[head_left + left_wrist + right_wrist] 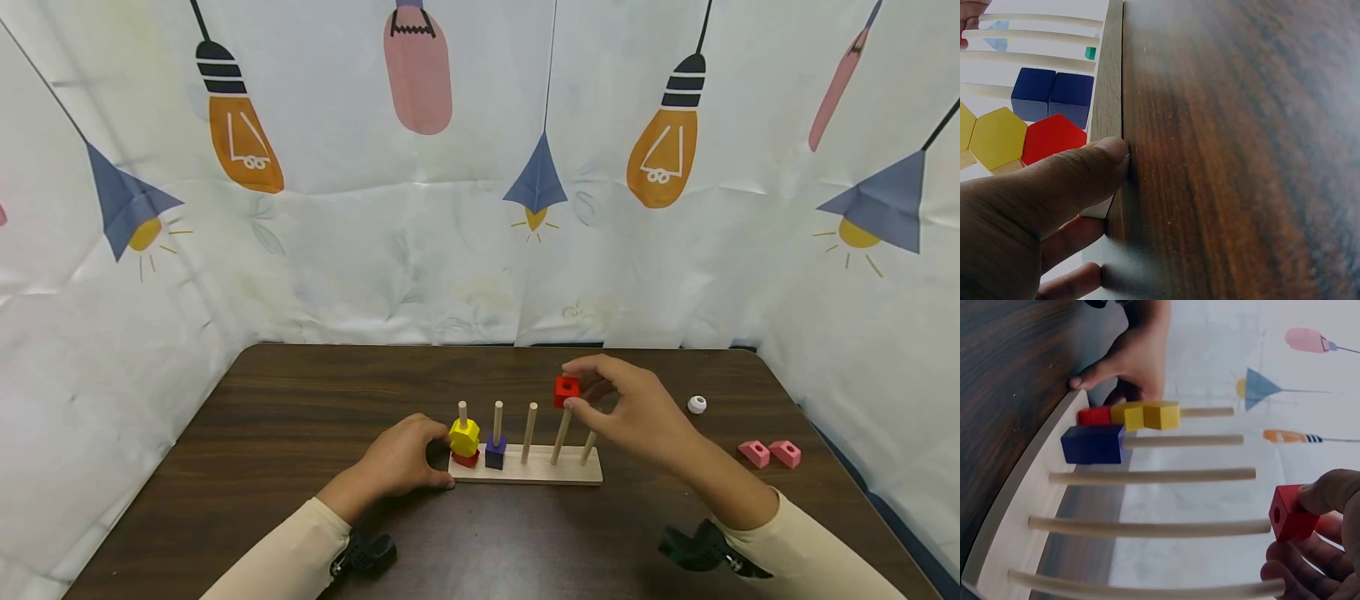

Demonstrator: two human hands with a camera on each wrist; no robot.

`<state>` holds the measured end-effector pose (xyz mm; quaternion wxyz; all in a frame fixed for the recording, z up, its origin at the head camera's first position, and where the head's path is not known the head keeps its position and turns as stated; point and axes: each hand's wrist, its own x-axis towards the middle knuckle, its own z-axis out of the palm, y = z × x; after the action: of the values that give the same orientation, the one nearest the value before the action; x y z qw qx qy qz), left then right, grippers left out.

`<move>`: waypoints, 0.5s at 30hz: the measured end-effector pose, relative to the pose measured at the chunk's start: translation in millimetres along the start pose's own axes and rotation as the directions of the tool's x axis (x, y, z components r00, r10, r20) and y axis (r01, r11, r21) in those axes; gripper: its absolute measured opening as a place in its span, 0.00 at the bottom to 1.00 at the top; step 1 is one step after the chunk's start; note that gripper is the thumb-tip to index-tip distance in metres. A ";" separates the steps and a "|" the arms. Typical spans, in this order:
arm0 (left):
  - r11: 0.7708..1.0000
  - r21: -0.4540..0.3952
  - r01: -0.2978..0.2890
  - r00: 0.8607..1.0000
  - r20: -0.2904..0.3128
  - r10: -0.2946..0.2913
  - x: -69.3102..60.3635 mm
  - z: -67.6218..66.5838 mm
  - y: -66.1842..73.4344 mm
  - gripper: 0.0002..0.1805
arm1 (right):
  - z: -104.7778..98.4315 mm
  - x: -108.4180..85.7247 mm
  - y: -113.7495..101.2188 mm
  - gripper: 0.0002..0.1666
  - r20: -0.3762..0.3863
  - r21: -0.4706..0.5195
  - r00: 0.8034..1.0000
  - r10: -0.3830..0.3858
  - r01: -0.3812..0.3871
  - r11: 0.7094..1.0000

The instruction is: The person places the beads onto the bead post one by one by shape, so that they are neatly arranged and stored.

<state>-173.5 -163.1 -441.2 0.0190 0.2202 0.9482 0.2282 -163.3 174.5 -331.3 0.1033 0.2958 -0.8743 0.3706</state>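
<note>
A pale wooden peg board [555, 475] with a row of upright pegs stands on the table. At its left end, my left hand [397, 458] grips the base, thumb against the front edge [1110, 112]. Yellow hexagonal blocks [463, 437] sit above a red hexagonal block [466, 459] on the leftmost peg. The second peg carries dark blue square blocks [495, 454]. My right hand [637, 408] pinches a red cube [567, 392] between thumb and fingers, at the tip of the fourth peg [1147, 527]. The cube's hole faces that tip; whether they touch, I cannot tell.
Two pink slanted blocks [769, 454] with holes lie on the dark wooden table [337, 383] at the right. Behind them is a small white bead [697, 405]. A patterned curtain [465, 267] hangs at the table's back and sides.
</note>
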 end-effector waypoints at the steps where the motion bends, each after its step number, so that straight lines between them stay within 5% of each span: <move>1: 1.000 0.001 -0.001 1.000 -0.001 0.001 0.0 0.1 0.0 0.23 | 1.1 0.5 -0.9 0.24 0.003 0.006 1.000 0.000 0.000 1.000; 15: 1.000 0.005 0.000 1.000 0.001 0.000 0.1 -0.1 0.2 0.24 | 19.4 11.1 -15.3 0.25 0.012 0.036 0.998 -0.058 0.058 0.998</move>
<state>-173.5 -163.0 -441.0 0.0188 0.2201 0.9488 0.2257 -162.4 147.4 -331.6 0.1030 0.3252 -0.8593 0.3811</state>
